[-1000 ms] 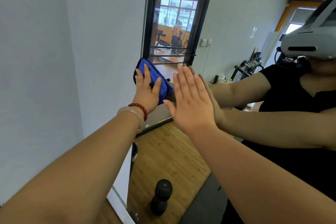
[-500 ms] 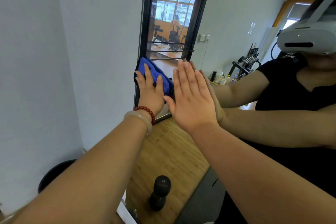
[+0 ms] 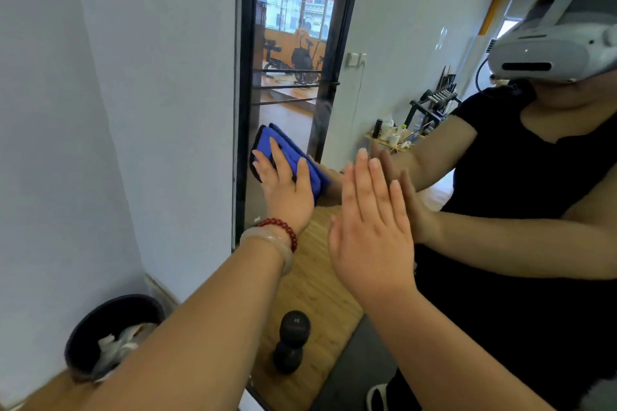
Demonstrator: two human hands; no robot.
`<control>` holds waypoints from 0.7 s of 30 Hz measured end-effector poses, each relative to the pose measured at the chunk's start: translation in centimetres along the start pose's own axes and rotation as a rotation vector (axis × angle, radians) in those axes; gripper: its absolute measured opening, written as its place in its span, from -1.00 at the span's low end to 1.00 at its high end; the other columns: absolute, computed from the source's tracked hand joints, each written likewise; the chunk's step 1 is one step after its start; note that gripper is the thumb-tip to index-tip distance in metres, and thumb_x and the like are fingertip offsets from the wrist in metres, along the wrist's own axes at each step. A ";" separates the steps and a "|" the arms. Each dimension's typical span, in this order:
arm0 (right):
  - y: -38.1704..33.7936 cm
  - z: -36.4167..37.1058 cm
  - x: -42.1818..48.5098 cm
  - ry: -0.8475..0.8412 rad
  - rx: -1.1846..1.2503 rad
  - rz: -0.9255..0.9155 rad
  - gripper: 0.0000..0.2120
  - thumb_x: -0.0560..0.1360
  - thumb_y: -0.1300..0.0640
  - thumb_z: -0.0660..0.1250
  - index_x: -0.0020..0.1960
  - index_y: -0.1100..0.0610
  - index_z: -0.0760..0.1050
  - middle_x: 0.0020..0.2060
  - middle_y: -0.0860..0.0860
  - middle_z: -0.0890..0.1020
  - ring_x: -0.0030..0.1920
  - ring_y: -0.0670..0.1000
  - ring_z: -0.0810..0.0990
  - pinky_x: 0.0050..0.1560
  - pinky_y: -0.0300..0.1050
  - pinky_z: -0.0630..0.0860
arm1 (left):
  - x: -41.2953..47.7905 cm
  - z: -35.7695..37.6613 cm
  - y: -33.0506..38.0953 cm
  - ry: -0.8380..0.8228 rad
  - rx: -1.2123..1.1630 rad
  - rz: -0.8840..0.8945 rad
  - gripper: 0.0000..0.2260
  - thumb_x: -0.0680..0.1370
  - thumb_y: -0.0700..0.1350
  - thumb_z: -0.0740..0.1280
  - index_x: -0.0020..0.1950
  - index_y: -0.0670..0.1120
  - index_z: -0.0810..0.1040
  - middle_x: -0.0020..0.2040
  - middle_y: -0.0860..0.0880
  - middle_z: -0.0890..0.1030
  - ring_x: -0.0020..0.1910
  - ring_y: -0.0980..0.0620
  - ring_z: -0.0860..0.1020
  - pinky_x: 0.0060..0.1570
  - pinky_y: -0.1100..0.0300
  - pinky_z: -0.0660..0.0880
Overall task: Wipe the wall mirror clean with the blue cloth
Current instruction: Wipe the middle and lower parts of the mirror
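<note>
**A:** What are the fingers doing?

**B:** The left fingers (image 3: 275,157) lie straight and a little spread on the folded, soft blue cloth (image 3: 290,150), and the left hand (image 3: 287,190) presses it flat to the glass. The right fingers (image 3: 364,177) are straight and close together. The right hand (image 3: 370,237) is held flat to the glass just beside the cloth and grips nothing.

**A:** And where is the cloth?

**B:** It's on the large wall mirror (image 3: 384,93), close to the thin black frame edge (image 3: 241,77) on the left.

**A:** How will it handle?

**B:** I'd judge it light and limp, so it could bunch or slip under the palm. A broad flat hand over its middle suits it better than a pinch. The glass is rigid, smooth and breakable, so it wants even pressure.

**A:** What can't you make out?

**B:** The cloth's wiping face is hidden, and so is whether the right palm fully meets the glass. The mirror's top, bottom and right side are cut off. There's a faint haze above the cloth, but I can't tell whether it's dirt or glare.
</note>
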State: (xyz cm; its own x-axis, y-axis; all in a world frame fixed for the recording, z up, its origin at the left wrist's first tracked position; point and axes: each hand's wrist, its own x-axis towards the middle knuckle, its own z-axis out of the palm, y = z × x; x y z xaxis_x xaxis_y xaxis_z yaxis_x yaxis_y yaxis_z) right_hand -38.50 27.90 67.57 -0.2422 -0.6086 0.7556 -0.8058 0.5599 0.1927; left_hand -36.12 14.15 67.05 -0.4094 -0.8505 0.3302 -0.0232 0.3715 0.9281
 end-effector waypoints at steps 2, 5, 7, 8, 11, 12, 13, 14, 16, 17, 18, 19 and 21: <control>1.0 0.0 -1.7 -0.048 -0.048 0.037 -0.29 0.49 0.06 0.16 0.57 0.23 0.06 0.57 0.13 0.00 0.57 0.06 -0.07 0.55 0.03 -0.20 | -3.1 1.4 -1.0 -0.021 0.001 -0.011 -0.43 0.67 0.08 0.02 0.55 0.12 -0.27 0.55 -0.02 -0.35 0.53 0.00 -0.30 0.50 0.07 -0.24; 2.3 -0.3 -2.9 -0.108 -0.123 0.067 -0.29 0.49 0.06 0.14 0.58 0.22 0.04 0.58 0.12 -0.01 0.57 0.07 -0.08 0.53 0.04 -0.28 | -6.2 2.5 -1.7 -0.078 -0.002 -0.086 -0.42 0.67 0.07 0.02 0.54 0.13 -0.29 0.55 -0.02 -0.36 0.54 -0.02 -0.28 0.47 0.09 -0.19; 2.7 -0.4 -3.1 -0.110 -0.124 0.076 -0.30 0.51 0.07 0.14 0.58 0.20 0.02 0.58 0.09 -0.03 0.57 0.06 -0.11 0.53 0.04 -0.30 | -5.8 2.7 -0.8 -0.072 -0.025 -0.079 -0.42 0.67 0.07 0.03 0.55 0.10 -0.28 0.56 -0.03 -0.35 0.54 -0.03 -0.28 0.51 0.04 -0.17; 2.7 -0.4 -3.2 -0.104 -0.112 0.083 -0.31 0.51 0.08 0.14 0.59 0.20 0.02 0.58 0.09 -0.02 0.57 0.05 -0.10 0.53 0.03 -0.30 | -5.0 2.7 -0.2 -0.054 -0.017 -0.046 -0.43 0.68 0.06 0.03 0.56 0.09 -0.26 0.56 -0.05 -0.33 0.54 -0.03 -0.29 0.50 0.04 -0.19; 3.0 -0.4 -3.4 -0.084 -0.082 0.083 -0.31 0.49 0.07 0.14 0.58 0.20 0.06 0.58 0.08 0.01 0.57 0.03 -0.08 0.54 0.02 -0.25 | -0.6 1.4 0.4 0.044 0.009 -0.019 -0.45 0.68 0.08 0.01 0.58 0.07 -0.21 0.58 -0.08 -0.27 0.55 -0.06 -0.25 0.52 -0.02 -0.18; 3.1 -0.3 -3.4 -0.078 -0.077 0.076 -0.31 0.49 0.07 0.13 0.58 0.20 0.07 0.58 0.07 0.01 0.57 0.03 -0.07 0.54 0.01 -0.23 | 0.8 0.8 0.1 0.087 0.009 -0.065 -0.46 0.68 0.10 -0.01 0.58 0.07 -0.19 0.58 -0.09 -0.24 0.56 -0.08 -0.21 0.53 -0.07 -0.13; 3.3 -0.2 -3.5 -0.069 -0.077 0.068 -0.32 0.49 0.07 0.12 0.58 0.20 0.07 0.57 0.06 0.01 0.57 0.03 -0.06 0.55 0.01 -0.22 | 2.1 0.1 -0.1 0.128 0.005 -0.126 -0.47 0.68 0.11 -0.03 0.58 0.06 -0.19 0.59 -0.10 -0.21 0.56 -0.10 -0.16 0.52 -0.09 -0.10; 3.4 -0.1 -3.5 -0.062 -0.081 0.064 -0.32 0.49 0.07 0.10 0.58 0.20 0.07 0.57 0.06 0.02 0.57 0.03 -0.06 0.55 0.01 -0.21 | 2.8 -0.4 -0.3 0.157 -0.003 -0.185 -0.48 0.68 0.11 -0.05 0.59 0.04 -0.18 0.59 -0.11 -0.18 0.57 -0.12 -0.13 0.52 -0.08 -0.08; 3.3 0.0 -3.4 -0.059 -0.091 0.067 -0.33 0.50 0.07 0.06 0.58 0.20 0.06 0.57 0.06 0.02 0.57 0.02 -0.05 0.55 0.01 -0.20 | 3.1 -0.6 -0.4 0.193 -0.028 -0.281 -0.50 0.69 0.09 -0.08 0.59 0.00 -0.15 0.59 -0.15 -0.14 0.57 -0.14 -0.09 0.52 -0.03 -0.10; 3.3 0.0 -3.4 -0.059 -0.095 0.068 -0.33 0.49 0.07 0.06 0.58 0.19 0.05 0.57 0.06 0.01 0.57 0.02 -0.06 0.55 0.02 -0.20 | 2.5 -0.3 0.0 0.199 -0.035 -0.299 -0.50 0.69 0.07 -0.07 0.59 -0.01 -0.14 0.59 -0.16 -0.14 0.56 -0.15 -0.09 0.51 0.00 -0.11; 3.2 0.1 -3.5 -0.058 -0.099 0.070 -0.32 0.49 0.08 0.08 0.58 0.19 0.05 0.57 0.06 0.00 0.57 0.02 -0.06 0.55 0.02 -0.20 | 1.7 0.3 0.4 0.186 -0.034 -0.273 -0.50 0.69 0.07 -0.07 0.59 -0.02 -0.14 0.59 -0.16 -0.16 0.56 -0.14 -0.12 0.51 0.00 -0.14; 3.2 0.1 -3.5 -0.055 -0.101 0.070 -0.32 0.49 0.08 0.09 0.58 0.19 0.05 0.57 0.05 -0.01 0.57 0.02 -0.08 0.55 0.02 -0.21 | 0.7 1.0 0.8 0.154 -0.015 -0.187 -0.49 0.69 0.07 -0.05 0.59 0.00 -0.15 0.59 -0.14 -0.19 0.56 -0.13 -0.16 0.51 0.00 -0.16; 3.3 0.2 -3.5 -0.049 -0.105 0.067 -0.31 0.49 0.07 0.12 0.58 0.20 0.06 0.57 0.05 -0.02 0.57 0.02 -0.10 0.55 0.01 -0.22 | -0.9 2.1 1.2 0.083 0.051 0.046 -0.47 0.68 0.09 -0.01 0.58 0.07 -0.18 0.58 -0.08 -0.25 0.56 -0.07 -0.22 0.49 0.01 -0.19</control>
State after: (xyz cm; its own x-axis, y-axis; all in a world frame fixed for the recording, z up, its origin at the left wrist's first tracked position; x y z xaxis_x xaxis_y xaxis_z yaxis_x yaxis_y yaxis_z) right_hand -40.37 31.77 65.39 -0.3218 -0.5936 0.7376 -0.7265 0.6544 0.2097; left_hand -37.67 16.19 67.53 -0.3341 -0.8591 0.3877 -0.0535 0.4279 0.9022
